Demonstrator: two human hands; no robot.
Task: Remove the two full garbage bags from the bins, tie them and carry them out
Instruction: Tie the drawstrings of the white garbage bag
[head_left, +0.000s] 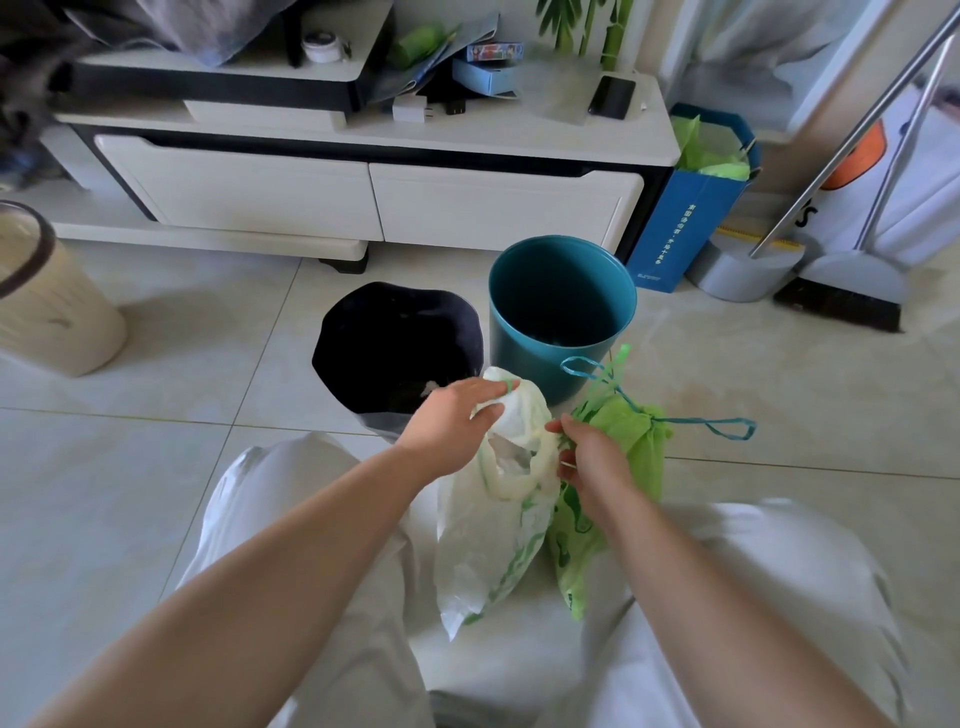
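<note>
A white garbage bag with green print (488, 540) hangs between my knees, its mouth partly open. My left hand (452, 421) grips the bag's top left edge. My right hand (592, 462) pinches its right edge. Right behind that hand sits a green garbage bag (636, 441), its neck drawn shut with blue drawstring loops (727, 427) sticking out. Beyond the bags stand a black bin (395, 348) and a teal bin (561, 312), both with no bag in them.
A white TV cabinet (363, 202) runs along the back. A beige bin (47, 296) stands at the left. At the right are a blue paper bag (685, 228) with green bags, a grey dustpan (743, 270) and a broom (852, 291). Pale floor tiles surround me.
</note>
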